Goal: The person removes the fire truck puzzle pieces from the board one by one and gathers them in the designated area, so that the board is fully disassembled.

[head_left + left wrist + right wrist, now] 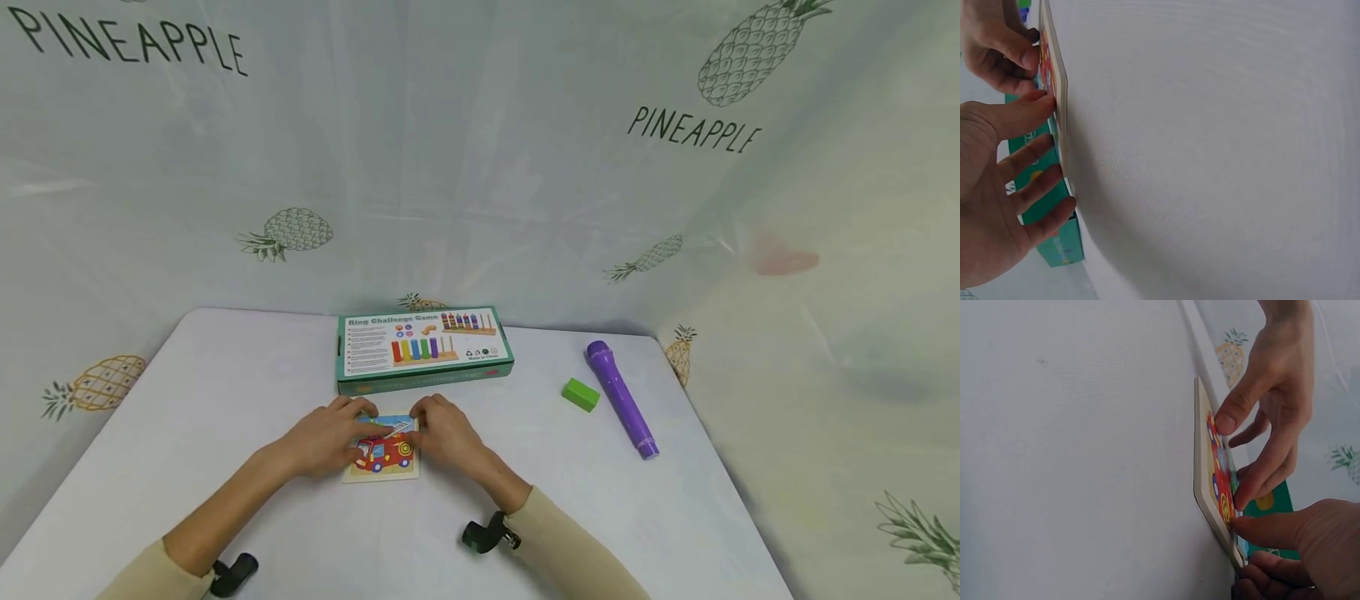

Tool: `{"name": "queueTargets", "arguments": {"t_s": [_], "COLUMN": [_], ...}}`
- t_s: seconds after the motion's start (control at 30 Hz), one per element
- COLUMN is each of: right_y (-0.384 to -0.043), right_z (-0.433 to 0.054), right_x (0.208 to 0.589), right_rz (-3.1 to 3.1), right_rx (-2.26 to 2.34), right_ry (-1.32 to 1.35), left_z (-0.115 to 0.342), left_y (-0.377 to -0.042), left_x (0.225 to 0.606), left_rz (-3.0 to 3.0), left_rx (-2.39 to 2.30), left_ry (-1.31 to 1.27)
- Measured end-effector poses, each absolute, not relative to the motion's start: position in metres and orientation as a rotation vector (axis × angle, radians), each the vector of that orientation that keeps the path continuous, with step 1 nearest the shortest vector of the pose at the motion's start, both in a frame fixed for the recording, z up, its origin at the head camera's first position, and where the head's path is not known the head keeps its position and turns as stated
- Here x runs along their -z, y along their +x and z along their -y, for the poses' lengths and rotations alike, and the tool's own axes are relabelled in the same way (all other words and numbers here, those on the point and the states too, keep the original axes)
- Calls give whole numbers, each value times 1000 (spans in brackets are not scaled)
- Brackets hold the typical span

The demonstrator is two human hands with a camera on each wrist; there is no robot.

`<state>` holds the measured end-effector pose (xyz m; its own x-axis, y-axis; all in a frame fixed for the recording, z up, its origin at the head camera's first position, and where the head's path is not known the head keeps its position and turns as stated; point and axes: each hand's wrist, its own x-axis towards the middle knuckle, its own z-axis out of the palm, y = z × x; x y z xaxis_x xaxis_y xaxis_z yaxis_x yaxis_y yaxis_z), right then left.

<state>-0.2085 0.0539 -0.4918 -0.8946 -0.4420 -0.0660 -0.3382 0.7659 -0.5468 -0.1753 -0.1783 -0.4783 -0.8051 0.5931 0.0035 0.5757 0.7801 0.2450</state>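
Note:
A small wooden jigsaw puzzle (386,452) with a red fire truck picture lies flat on the white table. My left hand (324,438) is at its left side, thumb and index finger touching the picture. In the left wrist view, the other fingers of the left hand (994,181) spread along the board's edge. At the upper right corner, my right hand (448,435) holds the board. The right wrist view has the thumb of the right hand (1285,540) on the picture and its other fingers curled beside the edge, partly hidden.
Behind the puzzle stands a green and white Ring Challenge Game box (423,350). To the right lie a green block (581,395) and a purple microphone-shaped stick (622,400). A pineapple-print curtain (480,167) hangs behind the white table (247,367).

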Motion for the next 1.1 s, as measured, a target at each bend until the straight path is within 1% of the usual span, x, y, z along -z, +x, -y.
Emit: {"name": "queueTargets", "arguments": {"t_s": [0.4,0.67,0.83,1.1], "right_y": [-213,-213,-212,-212], "right_z": [-53,-54,-55,-64], "right_x": [489,492,494,488], "right_rz": [-2781,-2745,-2713,-2640], "right_rx": [950,1130,1221,1283], "right_ry": [-600,-572,-602,-597], "left_z": [178,178,178,181], "left_y": [-178,-175,-175,-175], "left_x": [483,483,484,482], "left_rz": [-2905,-2893,-2889,-2893], "left_rx": [-370,-409,-407,-394], "left_ry": [985,961,948,949]}}
